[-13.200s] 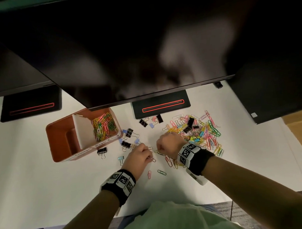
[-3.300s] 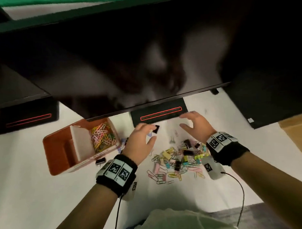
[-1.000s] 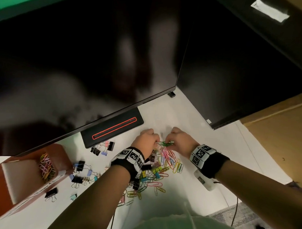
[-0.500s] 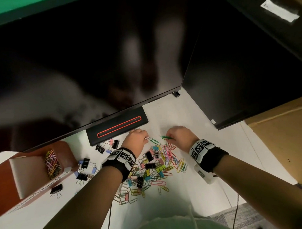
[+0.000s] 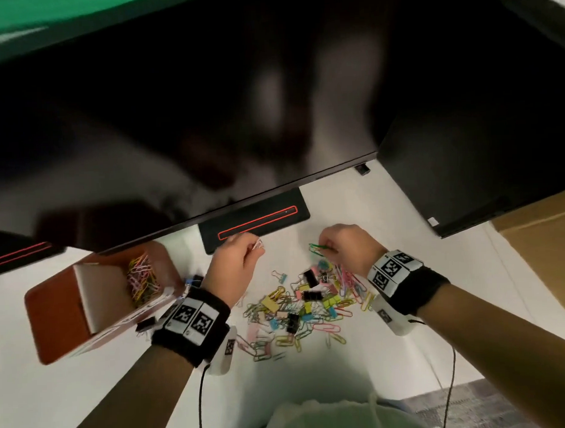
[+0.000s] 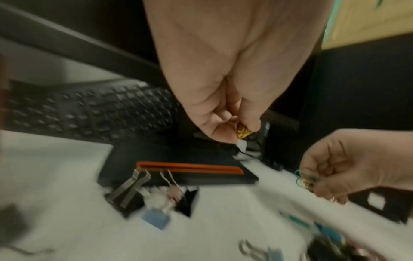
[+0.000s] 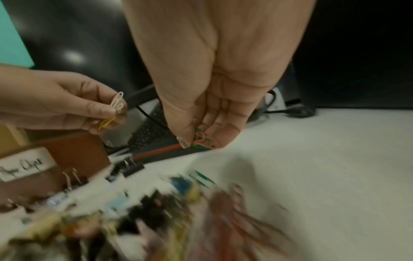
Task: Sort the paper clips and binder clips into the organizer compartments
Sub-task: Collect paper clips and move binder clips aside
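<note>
A brown organizer stands at the left, with coloured paper clips in its right compartment. Its front bears a handwritten label. A mixed pile of paper clips and binder clips lies on the white desk between my wrists. My left hand is raised beside the organizer and pinches white and yellow paper clips. My right hand is above the pile's far edge, pinching green and pink paper clips, which also show at its fingertips.
A large dark monitor overhangs the desk, and its black base with a red outline stands just behind my hands. A second dark screen is at the right. Black and blue binder clips lie by the organizer. A keyboard sits behind.
Both hands have lifted off the desk with paper clips in their fingers. My left hand has moved left toward the organizer. The head view has swung left, bringing the organizer further in.
</note>
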`<act>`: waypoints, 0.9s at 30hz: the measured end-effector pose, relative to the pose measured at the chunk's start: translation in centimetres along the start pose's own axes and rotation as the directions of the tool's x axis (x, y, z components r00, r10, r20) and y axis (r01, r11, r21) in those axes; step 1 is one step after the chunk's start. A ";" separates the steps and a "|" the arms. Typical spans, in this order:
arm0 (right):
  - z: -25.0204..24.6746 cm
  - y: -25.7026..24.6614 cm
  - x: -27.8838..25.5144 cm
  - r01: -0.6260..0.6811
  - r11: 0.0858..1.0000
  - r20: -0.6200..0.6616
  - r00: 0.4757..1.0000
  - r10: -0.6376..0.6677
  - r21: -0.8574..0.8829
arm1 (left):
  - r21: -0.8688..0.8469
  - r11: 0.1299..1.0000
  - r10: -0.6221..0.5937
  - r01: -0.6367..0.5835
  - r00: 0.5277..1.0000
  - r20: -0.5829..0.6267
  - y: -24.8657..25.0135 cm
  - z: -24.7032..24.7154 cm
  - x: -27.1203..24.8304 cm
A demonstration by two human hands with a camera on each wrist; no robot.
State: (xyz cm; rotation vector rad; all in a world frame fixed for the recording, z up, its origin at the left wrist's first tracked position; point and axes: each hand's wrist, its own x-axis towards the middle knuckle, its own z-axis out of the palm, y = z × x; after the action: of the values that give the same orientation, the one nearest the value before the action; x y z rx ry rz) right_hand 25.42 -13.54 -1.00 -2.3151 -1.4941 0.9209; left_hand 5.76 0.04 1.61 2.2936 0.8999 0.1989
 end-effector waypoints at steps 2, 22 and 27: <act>-0.1 -3.7 0.5 0.093 0.996 -0.023 0.995 -0.092 0.017 | 0.009 0.999 -0.050 0.051 0.996 -0.073 -1.3 -3.3 -1.8; 5.8 -23.3 5.7 0.337 0.917 -0.051 0.941 -0.334 0.212 | -0.057 0.991 -0.130 0.121 0.966 -0.222 -11.1 -12.9 -10.3; 5.7 -14.8 1.0 0.203 0.979 0.166 0.967 -0.196 -0.026 | -0.103 0.994 0.040 -0.031 0.996 0.086 -9.5 -7.4 -11.3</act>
State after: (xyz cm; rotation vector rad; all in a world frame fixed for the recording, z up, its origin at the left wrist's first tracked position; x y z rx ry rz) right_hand 11.30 -6.73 1.77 -2.1108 -1.7902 1.0519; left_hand -10.66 1.74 2.42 2.2075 0.7867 0.1548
